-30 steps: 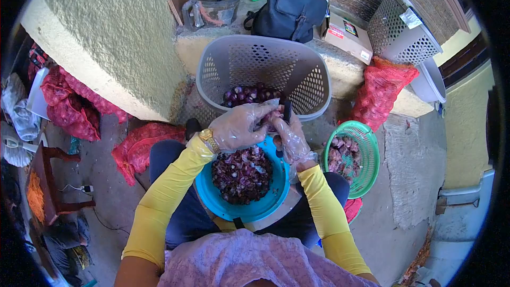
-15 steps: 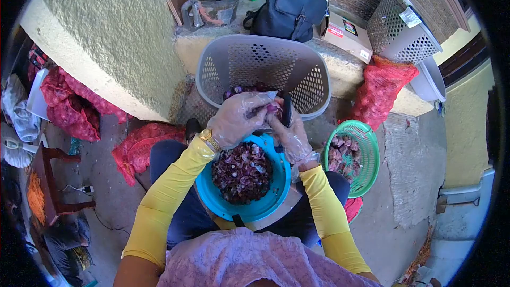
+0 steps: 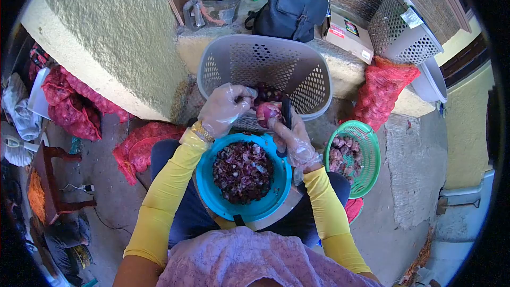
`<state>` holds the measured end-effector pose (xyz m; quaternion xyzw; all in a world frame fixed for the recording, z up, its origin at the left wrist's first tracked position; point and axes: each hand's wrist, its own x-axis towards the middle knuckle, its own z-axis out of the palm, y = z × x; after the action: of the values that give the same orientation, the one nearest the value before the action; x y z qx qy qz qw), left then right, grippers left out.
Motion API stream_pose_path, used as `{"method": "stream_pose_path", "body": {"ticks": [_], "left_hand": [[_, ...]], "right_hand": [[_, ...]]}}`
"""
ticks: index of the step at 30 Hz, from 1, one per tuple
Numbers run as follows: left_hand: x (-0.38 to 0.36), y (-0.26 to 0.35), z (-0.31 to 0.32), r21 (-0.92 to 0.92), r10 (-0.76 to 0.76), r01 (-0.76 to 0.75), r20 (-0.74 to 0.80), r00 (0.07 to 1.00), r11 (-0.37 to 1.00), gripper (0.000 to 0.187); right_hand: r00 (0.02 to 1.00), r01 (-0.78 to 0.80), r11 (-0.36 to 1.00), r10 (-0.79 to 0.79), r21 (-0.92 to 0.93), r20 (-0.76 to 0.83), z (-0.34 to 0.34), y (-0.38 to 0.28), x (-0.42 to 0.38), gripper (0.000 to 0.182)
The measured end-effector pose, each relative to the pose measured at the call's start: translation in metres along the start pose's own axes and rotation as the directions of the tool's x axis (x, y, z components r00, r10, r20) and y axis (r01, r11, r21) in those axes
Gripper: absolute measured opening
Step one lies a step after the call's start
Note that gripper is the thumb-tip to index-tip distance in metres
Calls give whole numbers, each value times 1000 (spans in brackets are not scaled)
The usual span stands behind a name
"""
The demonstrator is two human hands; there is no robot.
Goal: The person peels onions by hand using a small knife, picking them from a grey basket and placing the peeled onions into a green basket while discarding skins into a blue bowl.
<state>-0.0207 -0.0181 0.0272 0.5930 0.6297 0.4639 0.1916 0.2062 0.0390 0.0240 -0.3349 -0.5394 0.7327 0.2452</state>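
Both hands wear clear plastic gloves. My right hand [image 3: 295, 142] grips a dark-handled knife [image 3: 286, 111], with a red onion [image 3: 269, 113] held at its thumb and fingers. Just left of the onion is my left hand [image 3: 226, 109], its fingers curled together and apart from the onion; whether a bit of skin is pinched in them is too small to tell. Under the hands, between the knees, a blue basin [image 3: 281, 180] holds a heap of onion skins [image 3: 241, 172]. Beyond, a grey perforated basket [image 3: 212, 56] has several red onions [image 3: 268, 93] at its bottom.
A green basket [image 3: 372, 165] with pale purple bulbs stands at the right. Behind it leans a red mesh sack [image 3: 380, 90]. More red sacks [image 3: 143, 149] lie left. A black backpack [image 3: 295, 8] and a cardboard box [image 3: 348, 36] sit on the ledge; a wooden stool [image 3: 50, 180] is far left.
My left hand has drawn away to the left from the onion, which now shows more fully. My right hand still holds the onion and knife, slightly lower and further right.
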Motion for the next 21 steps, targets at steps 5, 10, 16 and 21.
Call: {"method": "stream_pose_path", "body": {"ticks": [5,10,16,21], "left_hand": [[1,-22,-9,-37,-61,104,609,791,994,24],[-3,-25,-11,56,-107,96,721,685,994,29],[-14,5,-12,-406,-72,524,735,674,749,41],[-12,19,-6,-599,-140,638,667,732,484,53]], "right_hand": [[999,31,995,-33,96,13,-7,7,1,45],[999,36,998,-35,50,-11,-3,8,1,52],[991,126,992,-126,19,-35,-4,19,8,59],[989,149,986,-148,79,-18,1,18,7,59]]}}
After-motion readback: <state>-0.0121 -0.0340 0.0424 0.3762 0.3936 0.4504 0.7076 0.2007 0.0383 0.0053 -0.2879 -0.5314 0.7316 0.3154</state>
